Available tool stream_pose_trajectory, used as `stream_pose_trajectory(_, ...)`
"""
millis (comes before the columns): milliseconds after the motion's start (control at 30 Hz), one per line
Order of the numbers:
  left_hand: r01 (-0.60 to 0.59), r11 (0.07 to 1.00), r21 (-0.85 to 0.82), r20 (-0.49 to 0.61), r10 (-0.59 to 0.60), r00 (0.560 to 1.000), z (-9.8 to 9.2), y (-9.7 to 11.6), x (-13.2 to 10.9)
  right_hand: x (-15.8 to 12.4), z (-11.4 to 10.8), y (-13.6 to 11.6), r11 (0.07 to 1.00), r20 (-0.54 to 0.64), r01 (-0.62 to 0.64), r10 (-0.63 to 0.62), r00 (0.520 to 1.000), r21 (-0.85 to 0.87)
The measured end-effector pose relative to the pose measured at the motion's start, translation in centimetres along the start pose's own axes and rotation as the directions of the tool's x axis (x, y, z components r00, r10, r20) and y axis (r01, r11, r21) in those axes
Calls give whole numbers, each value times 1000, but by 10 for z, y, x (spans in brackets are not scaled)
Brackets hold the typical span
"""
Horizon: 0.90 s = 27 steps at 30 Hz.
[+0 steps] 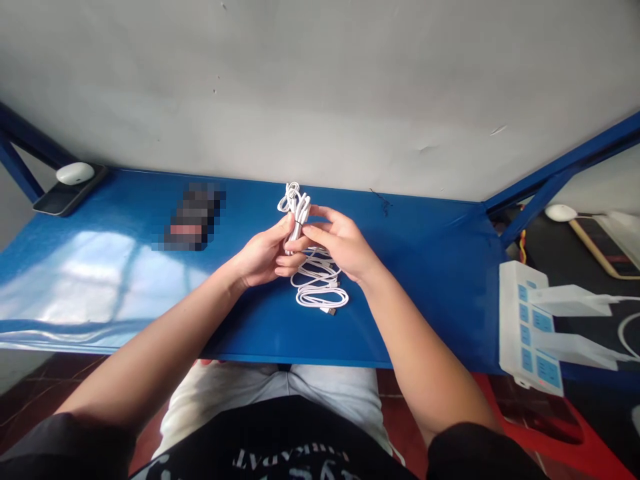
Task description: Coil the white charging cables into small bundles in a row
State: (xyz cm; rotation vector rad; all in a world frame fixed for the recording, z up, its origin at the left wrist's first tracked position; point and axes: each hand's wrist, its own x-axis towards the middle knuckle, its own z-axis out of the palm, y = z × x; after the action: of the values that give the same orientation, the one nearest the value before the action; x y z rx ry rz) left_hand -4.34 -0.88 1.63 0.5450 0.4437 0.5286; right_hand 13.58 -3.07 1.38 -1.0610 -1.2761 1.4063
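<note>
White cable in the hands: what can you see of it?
The white cable looks smooth and rubbery, and lies in long loops; whether it is one cord or several cannot be told. Its upper part is gathered into an upright bunch in the left hand, with small loops sticking out at the top. The fingertips of the right hand are at the bunch. The lower loops lie flat on the blue table, and a white plug shows at their near edge.
</note>
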Motion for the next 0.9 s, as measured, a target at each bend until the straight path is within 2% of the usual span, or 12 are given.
stream_pose_trajectory(100, 38, 998, 40, 28, -39, 999, -4, -1, 1, -1, -7, -5, 999, 52, -8, 10, 999, -39)
stream_pose_trajectory(200, 28, 995, 99, 53, -34, 998, -5, -2, 2, -1, -7, -4, 994, 20, 18, -16, 1000, -105)
stream_pose_trajectory(400, -21, 993, 119, 32, 17, 999, -1, 0, 4, -1, 5, 4, 940, -108, 183, -221, 969, -287)
stream_pose_trajectory(600, -97, 984, 146, 17, 96, 995, 0, 0, 6, -3, 0, 1, 851, -84, 299, -368, 926, -431)
stream_pose_trajectory(733, -185, 965, 187, -18, 192, 981, -3, -4, 9, -3, -5, -2, 825, -84, 309, -391, 917, -473)
stream_pose_trajectory(900, -241, 930, 277, -31, 260, 965, -5, -6, 10, 0, -6, 1, 899, -139, 252, -319, 938, -358)
